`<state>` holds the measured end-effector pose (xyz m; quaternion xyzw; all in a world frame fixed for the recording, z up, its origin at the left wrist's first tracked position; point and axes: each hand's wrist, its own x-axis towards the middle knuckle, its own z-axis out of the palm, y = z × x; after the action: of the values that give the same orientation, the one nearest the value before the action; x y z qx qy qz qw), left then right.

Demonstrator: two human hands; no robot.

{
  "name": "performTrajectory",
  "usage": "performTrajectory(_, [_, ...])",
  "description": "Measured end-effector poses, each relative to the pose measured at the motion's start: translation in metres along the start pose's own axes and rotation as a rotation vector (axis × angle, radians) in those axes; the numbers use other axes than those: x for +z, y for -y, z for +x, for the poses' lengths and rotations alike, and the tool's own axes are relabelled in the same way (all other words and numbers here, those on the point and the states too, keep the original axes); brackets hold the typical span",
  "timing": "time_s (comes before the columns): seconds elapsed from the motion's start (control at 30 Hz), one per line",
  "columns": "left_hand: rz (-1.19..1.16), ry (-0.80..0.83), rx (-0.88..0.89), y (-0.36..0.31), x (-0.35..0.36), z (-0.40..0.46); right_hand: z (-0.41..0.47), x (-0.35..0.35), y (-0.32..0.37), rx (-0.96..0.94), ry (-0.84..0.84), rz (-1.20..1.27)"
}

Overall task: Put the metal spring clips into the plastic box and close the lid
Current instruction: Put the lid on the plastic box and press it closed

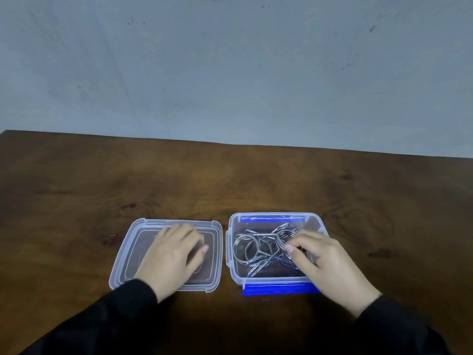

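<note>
A clear plastic box (231,274) with blue latches stands open on the table, right of centre. Several metal spring clips (256,248) lie tangled inside it. My right hand (325,262) reaches into the box from its right side, and its fingertips pinch one clip at the heap's right edge. The clear lid (216,254) lies flat on the table just left of the box. My left hand (174,254) rests palm down on the lid with its fingers spread.
The brown wooden table (230,180) runs back to a grey wall. Its far edge crosses the view above the box. My dark sleeves come in from the bottom corners.
</note>
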<state>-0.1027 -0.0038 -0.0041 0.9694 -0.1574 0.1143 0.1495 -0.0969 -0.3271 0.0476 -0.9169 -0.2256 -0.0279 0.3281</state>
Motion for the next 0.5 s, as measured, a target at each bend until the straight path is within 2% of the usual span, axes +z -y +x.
performTrajectory(0.23, [0.049, 0.157, 0.164, 0.003, -0.011, -0.072, -0.024, 0.022, 0.014, -0.126, 0.09, -0.131])
performTrajectory(0.5, [0.125, 0.09, 0.21, 0.007, -0.022, -0.075, -0.026, 0.027, 0.018, -0.104, 0.028, -0.134])
